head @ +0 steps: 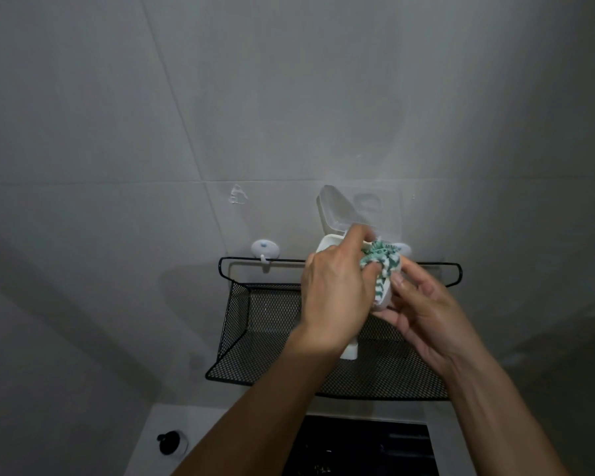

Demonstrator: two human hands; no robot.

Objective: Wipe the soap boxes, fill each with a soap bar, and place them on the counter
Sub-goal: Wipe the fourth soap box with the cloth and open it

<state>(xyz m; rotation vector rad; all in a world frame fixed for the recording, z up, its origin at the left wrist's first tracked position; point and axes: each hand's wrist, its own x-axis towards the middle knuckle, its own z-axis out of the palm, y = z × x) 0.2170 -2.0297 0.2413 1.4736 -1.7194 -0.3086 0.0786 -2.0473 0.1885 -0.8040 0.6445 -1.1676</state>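
A white soap box (327, 247) is held up right of frame centre, in front of the tiled wall (152, 115) and above the black mesh basket (255, 324). Its clear lid (337, 209) stands open, tilted up and back toward the wall. A green-and-white striped cloth (382, 259) is bunched into the box's open top.

The left hand (334, 290) comes up from the lower middle of the frame, back of the hand to the camera, fingers curled over the cloth and pressing it into the box. The right hand (423, 314) comes in from the lower right, palm turned inward; its fingers curl under and around the box's near end, cradling it, with the thumb by the cloth's edge. The two hands sit close together, nearly touching.

Inside the basket, below the left wrist, part of another white box (349, 352) shows; the forearm hides the rest. A white hook (264, 250) is stuck to the wall at the basket's upper left corner. At the bottom lie a white counter (158, 424) with a small black knob (168, 441) at lower left and a dark sink (364, 444) at lower centre.
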